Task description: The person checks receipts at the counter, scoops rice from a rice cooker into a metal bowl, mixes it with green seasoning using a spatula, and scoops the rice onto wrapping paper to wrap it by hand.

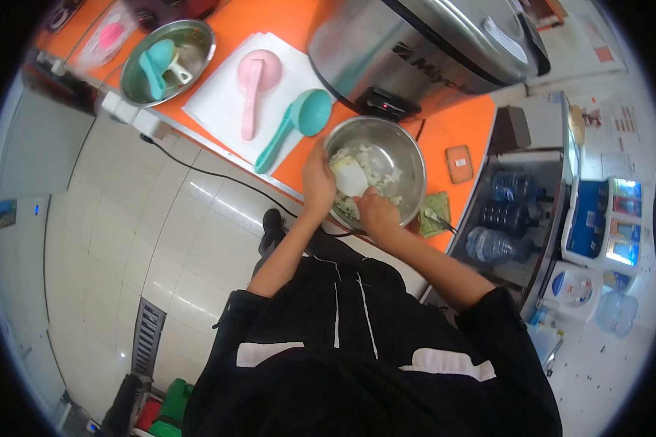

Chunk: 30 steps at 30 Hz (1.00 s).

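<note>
White rice (390, 177) clings to the inside of a steel bowl (408, 149) near the table's front edge. My left hand (318, 180) grips the bowl's left rim. Inside the bowl, my right hand (377, 213) is closed around a white rice paddle (350, 177), whose broad flat end lies against the rice; its handle is hidden by my fingers. Left of the bowl, a teal ladle (310, 114) and a pink ladle (259, 71) rest on a white cloth (215, 102).
A large steel cooker (386, 54) stands behind the bowl on the orange table (237, 20). A second metal bowl (133, 76) with utensils sits far left. On the right lie a green cloth (435, 205) with a spoon and a small brown tray (459, 164). A black cable (219, 182) hangs along the front.
</note>
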Available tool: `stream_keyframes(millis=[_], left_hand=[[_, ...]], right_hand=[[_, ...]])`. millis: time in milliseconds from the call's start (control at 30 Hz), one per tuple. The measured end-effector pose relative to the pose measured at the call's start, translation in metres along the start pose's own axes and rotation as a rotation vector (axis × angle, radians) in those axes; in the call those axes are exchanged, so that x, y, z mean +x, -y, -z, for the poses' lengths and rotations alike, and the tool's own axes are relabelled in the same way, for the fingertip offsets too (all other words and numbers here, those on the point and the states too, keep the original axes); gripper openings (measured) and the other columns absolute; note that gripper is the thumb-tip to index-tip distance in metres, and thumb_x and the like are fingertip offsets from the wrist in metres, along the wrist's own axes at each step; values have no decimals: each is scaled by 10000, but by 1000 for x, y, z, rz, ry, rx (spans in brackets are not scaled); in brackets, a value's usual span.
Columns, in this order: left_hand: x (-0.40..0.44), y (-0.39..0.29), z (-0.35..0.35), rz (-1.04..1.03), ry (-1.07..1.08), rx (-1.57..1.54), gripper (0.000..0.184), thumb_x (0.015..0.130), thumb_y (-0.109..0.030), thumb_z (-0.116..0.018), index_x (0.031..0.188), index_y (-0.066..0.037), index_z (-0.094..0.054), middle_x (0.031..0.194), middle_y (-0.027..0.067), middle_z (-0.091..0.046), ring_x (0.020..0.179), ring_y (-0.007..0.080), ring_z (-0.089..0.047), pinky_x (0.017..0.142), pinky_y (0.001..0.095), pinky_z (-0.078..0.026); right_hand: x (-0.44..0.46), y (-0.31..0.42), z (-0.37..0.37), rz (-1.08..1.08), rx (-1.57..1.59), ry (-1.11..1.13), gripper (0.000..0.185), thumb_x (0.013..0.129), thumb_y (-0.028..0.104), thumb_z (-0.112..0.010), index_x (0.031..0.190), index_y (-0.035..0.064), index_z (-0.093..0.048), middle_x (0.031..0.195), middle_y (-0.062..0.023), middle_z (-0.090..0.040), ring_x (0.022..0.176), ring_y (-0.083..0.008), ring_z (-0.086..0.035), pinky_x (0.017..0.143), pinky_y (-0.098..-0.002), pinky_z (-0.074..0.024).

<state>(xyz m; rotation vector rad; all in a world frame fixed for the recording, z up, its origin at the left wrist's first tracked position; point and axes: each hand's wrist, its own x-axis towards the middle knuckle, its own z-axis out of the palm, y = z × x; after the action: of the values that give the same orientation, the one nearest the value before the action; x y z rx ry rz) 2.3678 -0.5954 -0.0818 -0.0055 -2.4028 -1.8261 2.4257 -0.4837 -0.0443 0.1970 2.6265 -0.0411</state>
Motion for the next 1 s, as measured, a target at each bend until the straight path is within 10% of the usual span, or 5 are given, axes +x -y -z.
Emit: stream_keyframes(millis=[267,400,800,933,1000], left_hand=[[-4,30,-21,-12,-23,-200,420,788,-35,-408,1207,-16,-429,1156,203,-495,1134,318,-426,962,392,-314],[5,4,-5,162,-66,-452,336,875,-168,-386,1142,15,-477,1067,151,-559,1006,251,-531,873,327,-397],[7,23,-1,-72,-96,-70,298,818,-76,-377,1065,36,-499,1038,254,-532,975,365,-519,831,411,-409],[14,31,-11,301,-9,-481,337,808,-121,-367,1070,18,-527,1040,238,-550,958,350,-545,854,410,-404],[13,35,4,-82,53,-106,368,782,-62,-381,1121,1,-510,1084,241,-530,983,360,-531,871,410,-394]], right_hand=[[-6,-58,31,717,-486,54,363,816,230,-515,1106,13,-495,868,-202,-578,775,-343,-573,646,-433,-451],[24,-49,-7,77,-235,41,406,892,317,-384,883,-70,-505,805,-277,-574,793,-434,-546,692,-461,-434],[30,-46,-13,541,-301,-90,378,894,286,-379,832,-60,-520,833,-254,-571,748,-401,-560,666,-489,-424],[44,-46,43,782,-555,11,224,858,225,-420,903,81,-585,758,-178,-575,726,-318,-590,627,-423,-464],[-12,-46,58,775,-530,139,252,866,161,-385,1016,78,-570,767,-188,-575,722,-330,-586,622,-445,-459]])
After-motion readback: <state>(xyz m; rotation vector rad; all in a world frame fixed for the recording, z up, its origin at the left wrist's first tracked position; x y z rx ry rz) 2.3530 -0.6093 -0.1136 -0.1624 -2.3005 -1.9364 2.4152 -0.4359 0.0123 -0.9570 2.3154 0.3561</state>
